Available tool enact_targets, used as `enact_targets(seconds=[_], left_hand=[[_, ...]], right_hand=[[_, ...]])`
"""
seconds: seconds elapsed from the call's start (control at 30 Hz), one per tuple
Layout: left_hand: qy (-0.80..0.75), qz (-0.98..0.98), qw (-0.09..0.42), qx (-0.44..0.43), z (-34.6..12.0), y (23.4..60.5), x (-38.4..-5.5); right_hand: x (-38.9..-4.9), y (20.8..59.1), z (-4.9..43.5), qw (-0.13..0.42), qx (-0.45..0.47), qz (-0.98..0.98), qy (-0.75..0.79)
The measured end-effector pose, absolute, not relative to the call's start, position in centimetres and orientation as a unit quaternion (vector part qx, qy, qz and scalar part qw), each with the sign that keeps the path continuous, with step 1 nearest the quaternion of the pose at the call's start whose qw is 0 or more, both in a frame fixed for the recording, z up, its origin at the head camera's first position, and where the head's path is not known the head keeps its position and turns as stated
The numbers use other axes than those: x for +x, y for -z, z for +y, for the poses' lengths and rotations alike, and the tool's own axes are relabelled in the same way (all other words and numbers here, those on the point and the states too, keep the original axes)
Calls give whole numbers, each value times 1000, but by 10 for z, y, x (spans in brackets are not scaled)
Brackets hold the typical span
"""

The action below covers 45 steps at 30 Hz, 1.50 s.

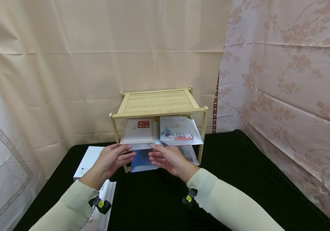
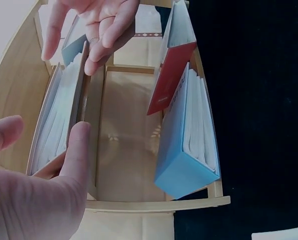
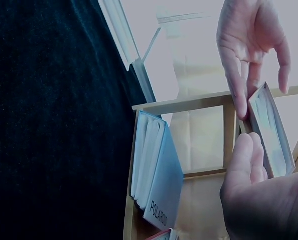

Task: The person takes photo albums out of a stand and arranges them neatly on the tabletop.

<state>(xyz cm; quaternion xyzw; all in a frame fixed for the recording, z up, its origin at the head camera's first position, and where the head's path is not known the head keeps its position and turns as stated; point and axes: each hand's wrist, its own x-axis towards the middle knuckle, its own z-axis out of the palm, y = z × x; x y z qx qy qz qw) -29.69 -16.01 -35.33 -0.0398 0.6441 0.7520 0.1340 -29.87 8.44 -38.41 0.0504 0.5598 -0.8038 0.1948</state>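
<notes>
A tan-covered album (image 1: 139,131) with red square characters lies on the middle tier of a wooden rack (image 1: 159,100), its edge toward me. My left hand (image 1: 110,160) is at its front left, fingers extended and thumb apart. From the right, my right hand (image 1: 170,160) reaches to its front edge with fingers also extended. In the left wrist view, left fingertips meet the lower cover of the album (image 2: 59,115). The right wrist view has both hands' fingers beside the album (image 3: 271,130). An album with a tent picture (image 1: 179,131) lies to its right.
On the bottom tier stand a blue album (image 2: 176,155) and a red one (image 2: 173,75). A white box (image 1: 88,160) and a stack of pale books (image 1: 107,205) lie left on the black cloth (image 1: 240,192). Curtains (image 1: 95,64) hang behind the rack.
</notes>
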Motion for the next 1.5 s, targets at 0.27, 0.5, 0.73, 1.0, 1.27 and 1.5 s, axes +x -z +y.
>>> enact_targets(seconds=[0.27, 0.5, 0.73, 1.0, 1.27, 1.5], left_hand=[[-752, 646, 129, -40, -159, 354, -296], [-747, 651, 126, -44, -159, 352, -296], [-741, 660, 117, -40, -159, 352, -296], [-736, 667, 110, -34, -164, 351, -298], [-729, 678, 90, -38, -166, 354, -296], [-737, 669, 80, -46, -166, 358, -294]], right_hand=[[-296, 382, 83, 187, 50, 544, 816], [-296, 382, 82, 183, 47, 539, 821], [-294, 381, 83, 181, 42, 548, 816], [-293, 382, 81, 180, 20, 558, 810], [-290, 386, 83, 177, 14, 580, 795], [-287, 386, 88, 181, 11, 588, 788]])
